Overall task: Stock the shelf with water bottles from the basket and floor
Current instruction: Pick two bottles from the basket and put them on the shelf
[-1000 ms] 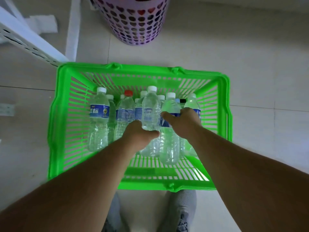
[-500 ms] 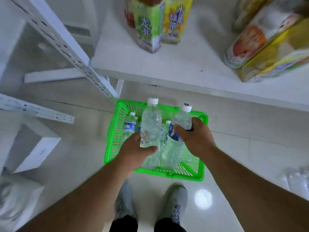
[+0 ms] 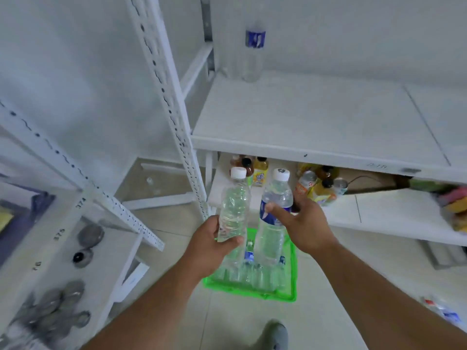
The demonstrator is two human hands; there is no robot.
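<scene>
My left hand (image 3: 209, 245) grips a clear unlabelled bottle (image 3: 233, 210) round its lower half, fingers and thumb curled about it; white cap up, body tilted slightly right. My right hand (image 3: 307, 224) grips a blue-labelled bottle (image 3: 274, 218) at the label, thumb across the near face, fingers wrapped behind; white cap up. The two bottles are side by side, just apart, both held in the air above the green basket (image 3: 292, 274).

The basket sits on the tiled floor below my hands and holds further water bottles (image 3: 249, 270), blurred. The white shelf (image 3: 316, 117) lies beyond and above the held bottles. One tall bottle with a blue label (image 3: 254, 51) stands upright at its far left corner. The lower shelf (image 3: 379, 210) beneath carries assorted drink bottles and cans (image 3: 321, 185). A second rack (image 3: 75, 248) at left bears grey round objects, too blurred to identify. One grey shoe (image 3: 274, 334) is at the near edge.
</scene>
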